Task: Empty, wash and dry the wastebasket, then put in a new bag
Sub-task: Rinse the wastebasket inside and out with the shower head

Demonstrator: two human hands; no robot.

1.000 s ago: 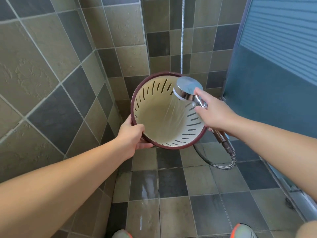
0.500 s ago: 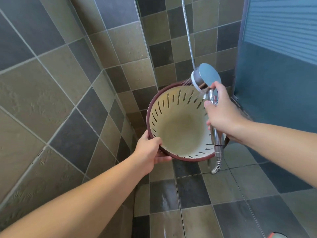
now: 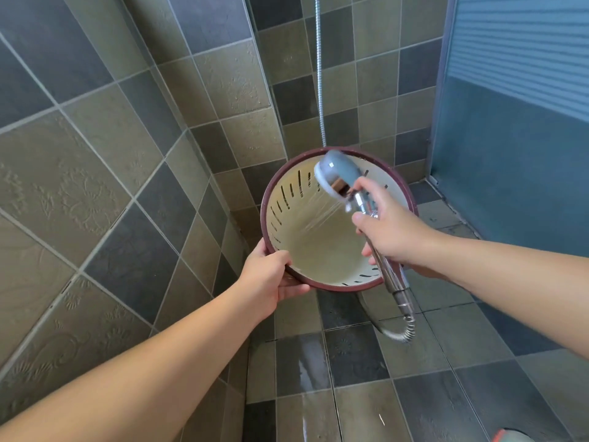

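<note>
Wet tiled floor [image 3: 350, 371] and tiled walls [image 3: 127, 138] surround the wastebasket [image 3: 318, 250].

We see the wastebasket [image 3: 322, 250] cream-yellow inside, cut with dark vertical slits, and ringed by a maroon rim. Above its far edge the shower head [image 3: 338, 175] shows a grey-blue back on a shiny chrome handle and ribbed silver hose [image 3: 320, 74]. Around the wastebasket, the wall tiles [image 3: 127, 154] alternate olive-tan and slate grey — some tan ones embossed with scrollwork. Right of it, a glass panel [image 3: 516, 122] is blue, finely striped higher up.
</note>
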